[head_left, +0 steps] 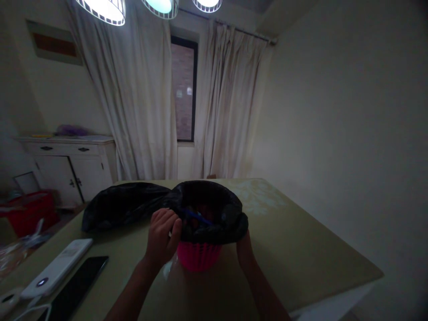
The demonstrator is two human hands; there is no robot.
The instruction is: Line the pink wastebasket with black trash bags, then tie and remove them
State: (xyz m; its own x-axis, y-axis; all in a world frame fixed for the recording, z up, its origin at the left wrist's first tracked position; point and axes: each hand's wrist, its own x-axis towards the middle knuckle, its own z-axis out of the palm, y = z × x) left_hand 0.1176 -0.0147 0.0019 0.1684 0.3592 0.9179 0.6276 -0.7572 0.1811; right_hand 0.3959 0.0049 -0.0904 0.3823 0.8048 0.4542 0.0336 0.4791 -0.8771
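A pink plastic basket point(199, 257) with slotted sides stands upright on the table, lined with a black plastic bag point(217, 232) folded over its rim. Inside the lining lie a blue strip point(198, 216) and dark reddish items too dim to name. My left hand point(163, 234) is closed on the bag's edge at the basket's left side, fingers curled and thumb toward the rim. At the right side, my right hand point(244, 249) touches the basket under the overhanging bag, which hides its fingers. Another stretch of black plastic point(123, 207) spreads leftward across the table and meets the lining.
A white device point(58, 267) and a black phone point(78, 285) with a white cable lie at the table's point(301, 249) left front. Beyond the left edge are a red bin point(31, 214) and a white cabinet point(67, 171). Lamps point(160, 6) hang overhead.
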